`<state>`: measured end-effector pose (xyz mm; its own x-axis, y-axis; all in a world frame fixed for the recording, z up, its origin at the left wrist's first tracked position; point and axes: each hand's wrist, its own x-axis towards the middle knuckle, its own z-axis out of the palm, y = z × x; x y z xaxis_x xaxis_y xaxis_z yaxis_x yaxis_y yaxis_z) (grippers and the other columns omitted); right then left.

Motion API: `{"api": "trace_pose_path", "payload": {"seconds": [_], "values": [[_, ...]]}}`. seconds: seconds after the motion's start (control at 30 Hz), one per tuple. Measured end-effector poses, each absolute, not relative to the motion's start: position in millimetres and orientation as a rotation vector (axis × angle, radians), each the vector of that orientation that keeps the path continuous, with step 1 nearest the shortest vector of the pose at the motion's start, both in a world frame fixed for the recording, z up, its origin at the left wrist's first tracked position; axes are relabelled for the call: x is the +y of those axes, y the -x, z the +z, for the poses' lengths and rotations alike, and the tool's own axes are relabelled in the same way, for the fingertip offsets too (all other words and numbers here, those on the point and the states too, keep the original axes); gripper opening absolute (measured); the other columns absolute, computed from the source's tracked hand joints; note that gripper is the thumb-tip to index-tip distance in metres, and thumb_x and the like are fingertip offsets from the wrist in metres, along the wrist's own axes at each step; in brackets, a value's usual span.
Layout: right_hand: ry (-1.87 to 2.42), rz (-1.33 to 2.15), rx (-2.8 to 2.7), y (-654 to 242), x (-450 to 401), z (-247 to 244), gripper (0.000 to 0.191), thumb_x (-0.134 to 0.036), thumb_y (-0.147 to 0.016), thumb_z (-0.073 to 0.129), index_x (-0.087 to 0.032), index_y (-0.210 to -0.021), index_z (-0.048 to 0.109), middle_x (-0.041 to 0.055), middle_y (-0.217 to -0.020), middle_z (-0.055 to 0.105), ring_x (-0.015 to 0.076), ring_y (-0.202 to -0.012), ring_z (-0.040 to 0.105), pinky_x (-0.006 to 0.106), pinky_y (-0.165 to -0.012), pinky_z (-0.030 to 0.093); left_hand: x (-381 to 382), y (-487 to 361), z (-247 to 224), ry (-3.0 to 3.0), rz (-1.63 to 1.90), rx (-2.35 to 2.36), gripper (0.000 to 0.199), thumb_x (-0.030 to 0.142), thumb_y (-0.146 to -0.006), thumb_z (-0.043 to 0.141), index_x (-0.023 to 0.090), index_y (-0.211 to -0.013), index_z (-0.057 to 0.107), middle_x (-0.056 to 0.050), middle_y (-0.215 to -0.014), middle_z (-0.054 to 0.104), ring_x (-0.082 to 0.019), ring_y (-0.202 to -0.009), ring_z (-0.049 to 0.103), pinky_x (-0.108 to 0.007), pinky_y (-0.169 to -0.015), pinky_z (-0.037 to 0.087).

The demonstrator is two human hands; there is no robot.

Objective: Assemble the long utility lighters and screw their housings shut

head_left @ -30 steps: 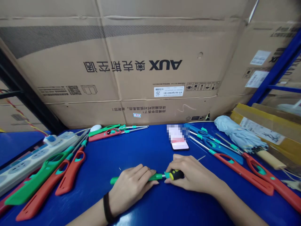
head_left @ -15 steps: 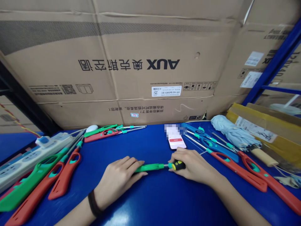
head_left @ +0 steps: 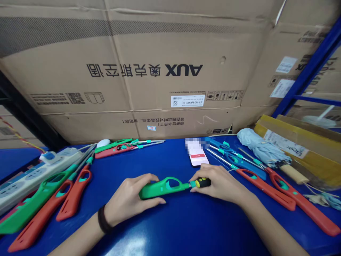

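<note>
From my remote seat I have 2 bare hands in the head view, both just above the blue desk (head_left: 170, 224). My left grip (head_left: 129, 195), with a dark band (head_left: 103, 219) around its wrist, is clamped on the rear end of a green lighter (head_left: 156, 189); the thumb lies below it and the fingers curl over the top. The lighter sits between my 2 hands, roughly level, its trigger loop facing up at me and its short metal end aimed right. My right grip (head_left: 220, 185) is closed around a small black-and-yellow handle (head_left: 203, 182), right beside that metal end; I can't tell whether the 2 are joined.

A phone (head_left: 199, 158) lies just beyond my right fingers, screen lit and partly blurred. To my right I see 2 red lighters (head_left: 268, 189), some blue lighters (head_left: 249, 167) and a folded umbrella (head_left: 262, 146) beside a yellow-taped box (head_left: 315, 156). To my left, more lighters (head_left: 70, 201) lie alongside a white power strip (head_left: 60, 161). A large carton (head_left: 149, 46) stands behind, its lettering upside down.
</note>
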<state>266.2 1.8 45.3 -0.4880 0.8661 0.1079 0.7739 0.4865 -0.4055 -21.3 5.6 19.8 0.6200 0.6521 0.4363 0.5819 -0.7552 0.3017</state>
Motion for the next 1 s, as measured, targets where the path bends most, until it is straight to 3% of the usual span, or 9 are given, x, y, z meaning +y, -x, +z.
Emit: {"api": "trace_pose_path", "payload": {"seconds": [0.1, 0.17, 0.3, 0.43, 0.63, 1.0], "values": [[1.342, 0.463, -2.452, -263, 0, 43, 0.019, -0.039, -0.079, 0.07, -0.028, -0.095, 0.071, 0.001, -0.084, 0.067, 0.0178, -0.077, 0.061, 0.025, -0.065, 0.039, 5, 21, 19, -2.766, 0.825, 0.971, 0.032, 0.038, -0.086, 0.063, 0.023, -0.113, 0.056, 0.001, -0.092, 0.069, -0.012, -0.07, 0.067, -0.019, -0.061, 0.049], [1.331, 0.462, -2.459, -262, -1, 42, 0.02, -0.04, -0.08, 0.069, -0.029, -0.096, 0.071, 0.0008, -0.084, 0.067, 0.0176, -0.077, 0.061, 0.025, -0.066, 0.039, 5, 21, 16, -2.835, 0.871, 0.973, 0.034, 0.038, -0.087, 0.061, 0.025, -0.117, 0.057, 0.001, -0.085, 0.068, -0.012, -0.062, 0.065, -0.02, -0.054, 0.047], [1.313, 0.516, -2.493, -259, -6, 43, 0.021, -0.043, -0.081, 0.067, -0.031, -0.098, 0.071, -0.001, -0.08, 0.066, 0.0156, -0.069, 0.061, 0.024, -0.062, 0.039, 5, 21, 13, -2.954, 0.946, 0.963, 0.037, 0.044, -0.087, 0.059, 0.022, -0.117, 0.061, 0.0, -0.075, 0.066, -0.012, -0.052, 0.061, -0.02, -0.045, 0.041], [1.309, 0.462, -2.454, -260, -6, 47, 0.034, -0.046, -0.076, 0.072, -0.032, -0.108, 0.067, 0.0002, -0.088, 0.067, 0.0186, -0.08, 0.062, 0.026, -0.069, 0.041, 7, 22, 16, -2.987, 0.982, 0.951, 0.036, 0.043, -0.086, 0.061, 0.019, -0.114, 0.064, 0.0, -0.068, 0.065, -0.012, -0.049, 0.06, -0.021, -0.044, 0.04], [1.254, 0.359, -2.458, -262, -6, 48, 0.015, -0.028, -0.084, 0.065, -0.027, -0.099, 0.07, 0.0012, -0.084, 0.066, 0.016, -0.076, 0.06, 0.024, -0.065, 0.04, 13, 26, 18, -2.886, 0.971, 0.908, 0.035, 0.038, -0.081, 0.067, 0.018, -0.109, 0.066, 0.0, -0.068, 0.068, -0.013, -0.051, 0.062, -0.022, -0.047, 0.043], [0.977, 0.372, -2.516, -251, -17, 44, 0.023, -0.01, -0.084, 0.058, -0.019, -0.103, 0.066, 0.0011, -0.087, 0.07, 0.0165, -0.078, 0.054, 0.026, -0.064, 0.037, 2, 23, 24, -2.731, 1.027, 0.854, 0.029, 0.031, -0.077, 0.072, 0.017, -0.102, 0.066, -0.001, -0.076, 0.072, -0.012, -0.054, 0.063, -0.02, -0.051, 0.047]]}}
